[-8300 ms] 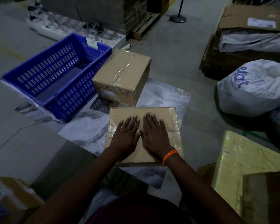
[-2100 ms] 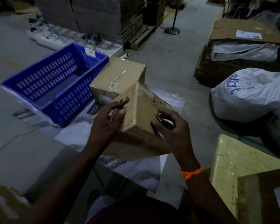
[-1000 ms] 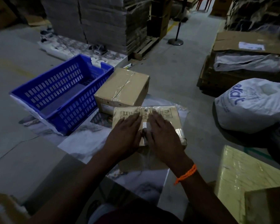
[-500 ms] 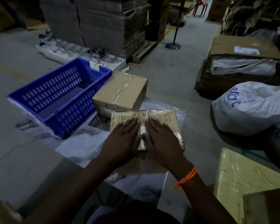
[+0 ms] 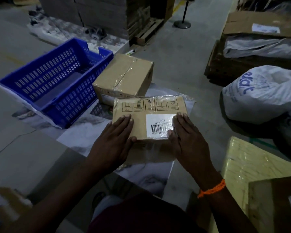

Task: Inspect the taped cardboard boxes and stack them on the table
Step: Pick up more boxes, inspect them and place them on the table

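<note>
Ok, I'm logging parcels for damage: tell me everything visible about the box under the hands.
The box is flat brown cardboard sealed with clear tape. A row of five handling symbols runs along its far edge; a white barcode label sits right of centre, upside down. It lies on a pale marbled sheet, before a bigger taped box. The left hand and right hand press flat on top.

The left hand (image 5: 114, 142) and right hand (image 5: 188, 140) lie flat on the small taped box (image 5: 141, 115), hiding its near corners and the right end of its white label (image 5: 158, 125). The label's fine print and the handling symbols beyond the fingertips are too small to read. The small box hides the lower front of the larger box (image 5: 124, 76) beyond the hands. Right of the right hand, the white sack (image 5: 262, 98) and yellow wrapped block (image 5: 249, 162) run off the edge.
</note>
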A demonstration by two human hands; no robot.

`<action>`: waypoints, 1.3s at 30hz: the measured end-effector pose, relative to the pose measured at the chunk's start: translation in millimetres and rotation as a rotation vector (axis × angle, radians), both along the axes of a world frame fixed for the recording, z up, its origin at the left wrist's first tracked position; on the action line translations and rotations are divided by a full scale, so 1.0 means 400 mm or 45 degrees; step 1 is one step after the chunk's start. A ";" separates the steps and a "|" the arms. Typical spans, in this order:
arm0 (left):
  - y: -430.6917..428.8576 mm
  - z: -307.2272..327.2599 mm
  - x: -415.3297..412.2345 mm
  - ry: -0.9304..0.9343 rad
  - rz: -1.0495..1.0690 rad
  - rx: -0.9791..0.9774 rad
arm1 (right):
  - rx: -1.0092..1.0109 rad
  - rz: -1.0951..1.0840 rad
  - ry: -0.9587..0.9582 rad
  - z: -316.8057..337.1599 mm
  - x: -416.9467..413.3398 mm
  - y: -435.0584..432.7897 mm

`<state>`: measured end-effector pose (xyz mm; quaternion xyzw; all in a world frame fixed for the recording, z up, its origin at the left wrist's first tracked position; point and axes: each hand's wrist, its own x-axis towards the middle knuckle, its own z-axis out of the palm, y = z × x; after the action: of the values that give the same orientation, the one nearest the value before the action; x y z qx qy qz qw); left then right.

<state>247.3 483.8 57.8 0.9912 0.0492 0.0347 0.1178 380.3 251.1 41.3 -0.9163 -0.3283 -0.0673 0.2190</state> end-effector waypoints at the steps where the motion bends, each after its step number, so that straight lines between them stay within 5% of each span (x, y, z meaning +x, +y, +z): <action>1: 0.003 0.000 0.002 -0.005 -0.002 -0.004 | 0.013 0.008 0.002 0.001 0.004 0.001; 6: 0.001 -0.002 0.002 -0.049 -0.003 0.001 | 0.165 0.017 0.088 -0.002 0.003 -0.005; 12: -0.006 -0.016 -0.017 -0.078 0.055 0.009 | 0.880 -0.334 0.580 -0.020 -0.053 -0.003; 19: 0.100 0.028 -0.112 -0.209 0.221 -0.311 | 1.125 0.064 0.704 0.031 -0.068 0.066; 25: 0.084 0.120 -0.111 -0.500 0.371 -0.854 | 0.904 0.211 0.787 -0.027 -0.067 0.158; 33: 0.151 0.103 -0.072 -0.352 0.758 -0.740 | 0.540 -0.412 1.219 -0.138 -0.035 0.102; 36: 0.177 0.108 -0.091 -0.369 0.823 -0.799 | 0.769 -0.367 1.533 -0.154 -0.044 0.076; 39: 0.200 0.095 -0.097 -0.404 0.883 -0.891 | 1.026 -0.316 1.568 -0.137 -0.075 0.079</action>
<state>208.4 563.8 95.9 0.8004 0.3650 0.2030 0.4300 350.3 282.8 -13.3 -0.6672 0.0098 0.3189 0.6731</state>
